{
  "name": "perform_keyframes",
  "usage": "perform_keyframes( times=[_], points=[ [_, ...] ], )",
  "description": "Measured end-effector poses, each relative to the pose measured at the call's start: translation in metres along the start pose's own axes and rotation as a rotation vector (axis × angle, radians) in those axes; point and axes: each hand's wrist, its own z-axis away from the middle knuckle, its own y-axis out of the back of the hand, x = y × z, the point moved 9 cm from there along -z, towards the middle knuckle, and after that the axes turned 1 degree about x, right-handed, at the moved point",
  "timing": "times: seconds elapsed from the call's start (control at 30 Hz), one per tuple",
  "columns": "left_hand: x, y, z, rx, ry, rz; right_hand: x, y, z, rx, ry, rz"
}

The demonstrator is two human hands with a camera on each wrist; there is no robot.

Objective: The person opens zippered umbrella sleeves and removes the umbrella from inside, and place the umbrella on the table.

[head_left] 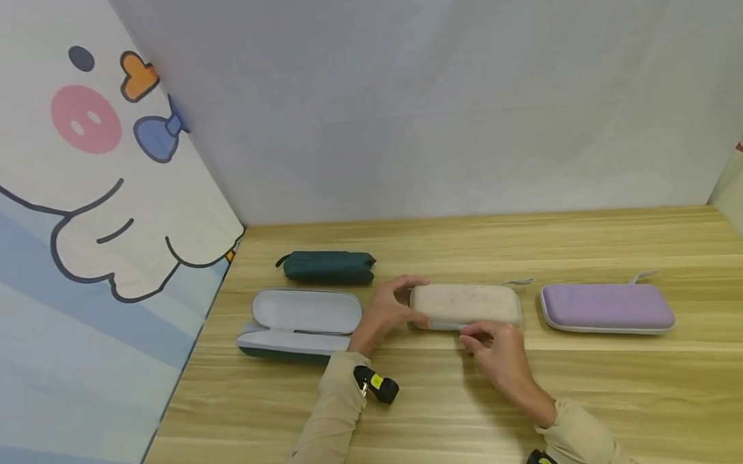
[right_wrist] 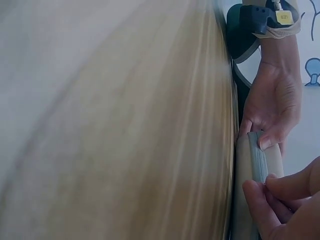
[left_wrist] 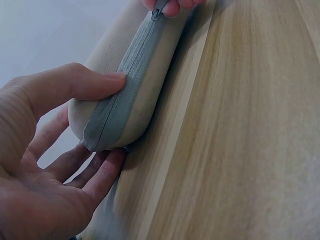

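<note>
A beige hard zip case (head_left: 463,302) lies on the wooden table with a grey zipper (left_wrist: 120,100) along its near side. At its left end my left hand (head_left: 389,308) holds it, thumb on the zipper edge and the other fingers around the end. My right hand (head_left: 501,356) is at the middle of the near side, where its thumb and fingers pinch the zipper pull (left_wrist: 157,13). Behind the pull the zipper is closed toward the left end. In the right wrist view the pull itself is hidden by the right hand's fingertips (right_wrist: 271,181).
To the right lies a purple zip case (head_left: 607,307) with a strap. An opened dark green case (head_left: 307,311) with pale lining sits left, partly behind my left forearm. A dark green soft pouch (head_left: 330,267) lies behind it. Upright panels border the table's back and left.
</note>
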Motion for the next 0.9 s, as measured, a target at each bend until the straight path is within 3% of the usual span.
perform_keyframes(
  times=[0.9],
  points=[
    [-0.003,-0.001,-0.009,0.039,0.017,-0.018,0.005,-0.021,-0.016,-0.055,0.036,-0.008]
  ],
)
